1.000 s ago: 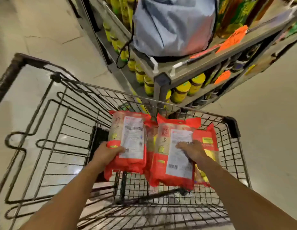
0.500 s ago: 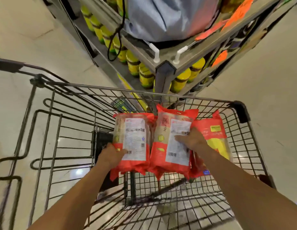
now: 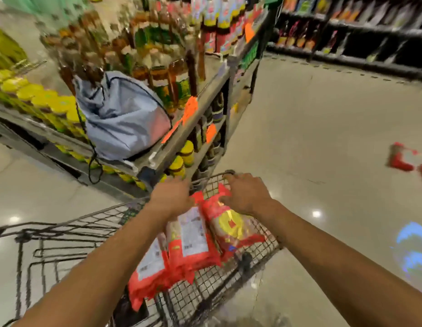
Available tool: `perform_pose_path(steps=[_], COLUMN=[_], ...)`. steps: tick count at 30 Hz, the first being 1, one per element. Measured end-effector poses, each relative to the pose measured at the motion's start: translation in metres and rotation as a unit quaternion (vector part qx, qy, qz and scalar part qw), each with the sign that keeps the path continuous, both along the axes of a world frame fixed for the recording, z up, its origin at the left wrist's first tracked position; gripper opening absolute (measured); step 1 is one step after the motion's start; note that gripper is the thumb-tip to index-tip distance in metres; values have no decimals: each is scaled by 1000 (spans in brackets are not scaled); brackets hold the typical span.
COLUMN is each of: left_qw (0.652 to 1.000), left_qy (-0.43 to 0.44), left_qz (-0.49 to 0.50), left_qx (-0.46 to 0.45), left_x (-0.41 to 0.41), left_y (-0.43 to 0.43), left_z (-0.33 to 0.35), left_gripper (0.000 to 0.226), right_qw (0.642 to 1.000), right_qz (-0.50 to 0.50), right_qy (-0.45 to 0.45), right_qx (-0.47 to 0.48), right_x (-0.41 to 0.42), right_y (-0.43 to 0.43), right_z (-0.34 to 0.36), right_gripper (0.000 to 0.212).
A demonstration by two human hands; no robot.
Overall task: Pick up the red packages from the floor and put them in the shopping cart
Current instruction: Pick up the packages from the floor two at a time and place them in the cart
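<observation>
1. The left hand [image 3: 171,197] is over the top ends of the red packages [image 3: 191,237] in the cart [image 3: 211,184], with its back to the camera. Its fingers are hidden and blurred, so I cannot tell whether they are spread or pinching a package.
2. The right hand [image 3: 246,194] sits at the cart's far right corner. Its thumb is spread away from the fingers and lies against the top of the rightmost package. Its fingers reach to the far rim, but in the blur I cannot tell whether they curl round the wire.
3. Three red packages stand tilted side by side inside the cart, along its right wall. Two show white labels, and the rightmost shows a yellow front.
4. The cart is bare black wire, and the pale floor [image 3: 323,138] shows through it.
5. More red packages [image 3: 399,159] lie on the floor near its right edge, well apart from the cart.
6. Just beyond the cart's far rim stands a shelf [image 3: 205,102] with orange tags [image 3: 190,109] on its edge.
7. A pale blue drawstring bag [image 3: 125,119] sits on the shelf near its corner, with a dark cord hanging over the edge.
8. Jars with yellow lids [image 3: 40,97] fill the shelf to the left of the bag, and bottles [image 3: 158,79] stand behind it.
</observation>
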State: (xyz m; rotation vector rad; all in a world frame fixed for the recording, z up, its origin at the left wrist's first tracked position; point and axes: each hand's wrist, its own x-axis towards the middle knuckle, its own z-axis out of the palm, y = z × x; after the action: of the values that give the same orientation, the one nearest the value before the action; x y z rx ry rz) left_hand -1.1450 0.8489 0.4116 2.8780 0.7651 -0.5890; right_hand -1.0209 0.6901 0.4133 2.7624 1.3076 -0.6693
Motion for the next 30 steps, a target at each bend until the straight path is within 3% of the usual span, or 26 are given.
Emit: perform_pose_path(steps=[7, 19, 30], left_qw=[979, 922, 885], left_qy=[-38, -29, -40], left_qz=[-193, -385, -463], left_qx=[50, -17, -33], left_x=[178, 407, 578], left_y=[-171, -579, -768], left_z=[79, 87, 83], left_gripper=[53, 70, 66], right_qw=[981, 890, 829], right_qz=[-182, -453, -558], right_qy=[-55, -40, -23], right_qx=[31, 26, 27], right_x=[108, 246, 365], right_y=[-201, -634, -833], right_z=[58, 56, 52], right_gripper=[72, 71, 71])
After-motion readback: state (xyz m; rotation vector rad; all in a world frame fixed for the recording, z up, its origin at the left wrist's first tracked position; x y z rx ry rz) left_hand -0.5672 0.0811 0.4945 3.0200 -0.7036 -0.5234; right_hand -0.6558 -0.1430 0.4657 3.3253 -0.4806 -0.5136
